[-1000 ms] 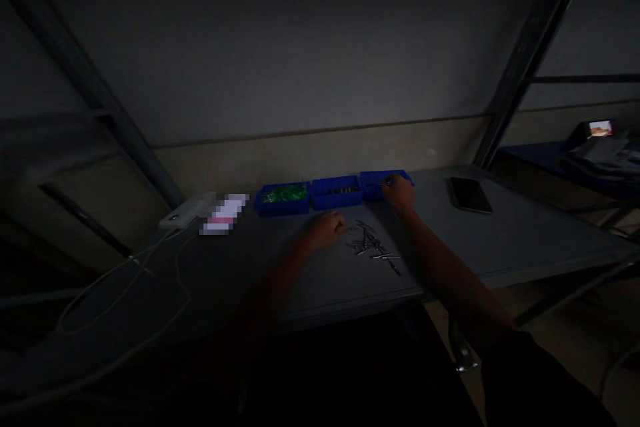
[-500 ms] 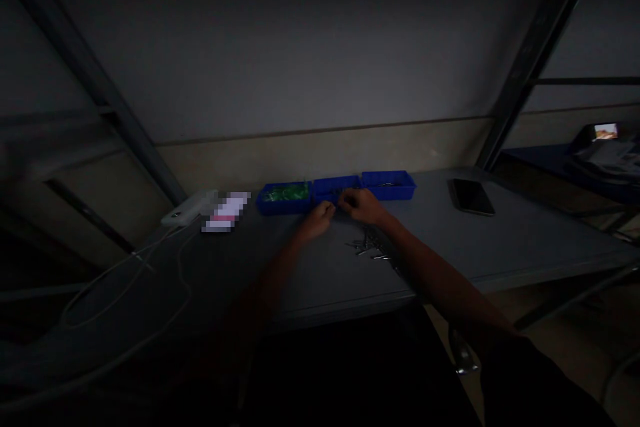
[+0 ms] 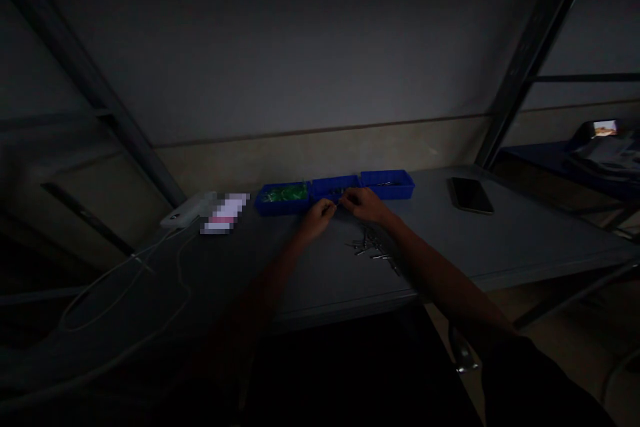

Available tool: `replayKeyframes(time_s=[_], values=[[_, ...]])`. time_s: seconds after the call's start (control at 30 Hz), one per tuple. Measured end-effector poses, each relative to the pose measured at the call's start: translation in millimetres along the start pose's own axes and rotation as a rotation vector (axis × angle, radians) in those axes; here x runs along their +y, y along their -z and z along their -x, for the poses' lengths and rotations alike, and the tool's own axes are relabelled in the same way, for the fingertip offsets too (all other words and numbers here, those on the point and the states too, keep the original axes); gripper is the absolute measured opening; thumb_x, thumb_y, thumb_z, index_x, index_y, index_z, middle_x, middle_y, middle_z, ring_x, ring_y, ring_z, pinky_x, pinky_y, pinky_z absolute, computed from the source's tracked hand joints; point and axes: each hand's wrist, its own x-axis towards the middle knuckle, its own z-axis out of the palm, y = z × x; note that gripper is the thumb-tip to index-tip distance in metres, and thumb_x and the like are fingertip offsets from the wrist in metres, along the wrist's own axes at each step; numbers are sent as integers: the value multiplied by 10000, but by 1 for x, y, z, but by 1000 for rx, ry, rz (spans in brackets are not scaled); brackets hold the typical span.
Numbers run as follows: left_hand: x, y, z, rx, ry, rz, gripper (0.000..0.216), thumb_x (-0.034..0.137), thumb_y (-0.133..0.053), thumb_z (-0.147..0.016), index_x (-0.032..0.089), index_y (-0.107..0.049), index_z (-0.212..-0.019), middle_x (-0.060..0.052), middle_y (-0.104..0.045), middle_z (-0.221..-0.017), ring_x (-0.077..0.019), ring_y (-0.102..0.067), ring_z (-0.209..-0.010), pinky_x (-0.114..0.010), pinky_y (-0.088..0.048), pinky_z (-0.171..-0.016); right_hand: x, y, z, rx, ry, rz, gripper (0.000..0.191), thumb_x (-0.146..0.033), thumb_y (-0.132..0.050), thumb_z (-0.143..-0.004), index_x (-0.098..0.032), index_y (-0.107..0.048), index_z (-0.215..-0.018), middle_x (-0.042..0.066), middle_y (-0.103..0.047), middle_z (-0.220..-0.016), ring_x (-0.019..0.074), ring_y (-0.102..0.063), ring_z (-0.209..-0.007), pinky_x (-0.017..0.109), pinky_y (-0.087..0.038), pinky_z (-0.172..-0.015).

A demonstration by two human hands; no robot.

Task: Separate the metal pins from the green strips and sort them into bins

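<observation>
My left hand [image 3: 319, 215] is closed in a pinch in front of the middle blue bin [image 3: 323, 184]. Close on its right, my right hand [image 3: 364, 205] is pinched too, its fingertips almost meeting the left ones. A thin, small piece seems to run between the fingertips, too dark and tiny to name. Dark small parts lie in the middle bin. Green pieces in clear wrapping [image 3: 287, 193] fill the left blue bin [image 3: 280, 209], and a few thin metal pieces lie in the right blue bin [image 3: 400, 192]. Several slim metal parts [image 3: 373, 243] are scattered on the grey table [image 3: 320, 280] below my right hand.
A dark phone [image 3: 471, 195] lies at the right of the table. To the left are a lit, blurred-out screen [image 3: 225, 213], a white box [image 3: 190, 209] and loose white cables [image 3: 183, 270]. Metal posts [image 3: 530, 67] stand at both sides, with a wall behind.
My hands stay in front of the middle bin, their fingertips slightly shifted. A thin piece now shows faintly between them. The bins and the scattered metal parts have not moved.
</observation>
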Motion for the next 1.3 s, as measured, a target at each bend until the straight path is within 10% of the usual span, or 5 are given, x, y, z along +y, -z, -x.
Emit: replayKeyframes(time_s=[0.27, 0.43, 0.8, 1.3], values=[[3, -5, 6, -81, -13, -64, 178, 315, -461, -835, 160, -543, -868, 13, -555, -737, -126, -535, -702, -234, -420, -650, 7, 4, -2, 33, -37, -14, 204, -242, -459, -791, -140, -636, -771, 13, -626, -673, 108, -506, -583, 205, -309, -551], [17, -11, 18, -323, -204, -297, 337, 327, -639, -717, 191, -582, -1019, -9, -572, -846, -147, -553, -770, -256, -438, -698, 29, 13, -4, 241, -275, 40, 238, -289, -439, -799, -146, -627, -776, 29, -638, -708, 133, -535, -623, 223, -343, -580], [32, -13, 24, -413, -291, -329, 208, 352, -606, -760, 182, -622, -879, -37, -585, -884, -158, -559, -829, -258, -438, -748, 68, 23, 5, 484, -733, 198, 307, -352, -431, -838, -164, -617, -995, 127, -672, -909, 223, -618, -825, 301, -433, -704], [34, -12, 24, -419, -258, -374, 127, 286, -568, -782, 178, -613, -832, -19, -590, -805, -143, -555, -750, -242, -432, -675, 35, 16, -2, 279, -463, 134, 293, -376, -432, -863, -196, -624, -991, 65, -690, -832, 184, -630, -787, 255, -418, -693]])
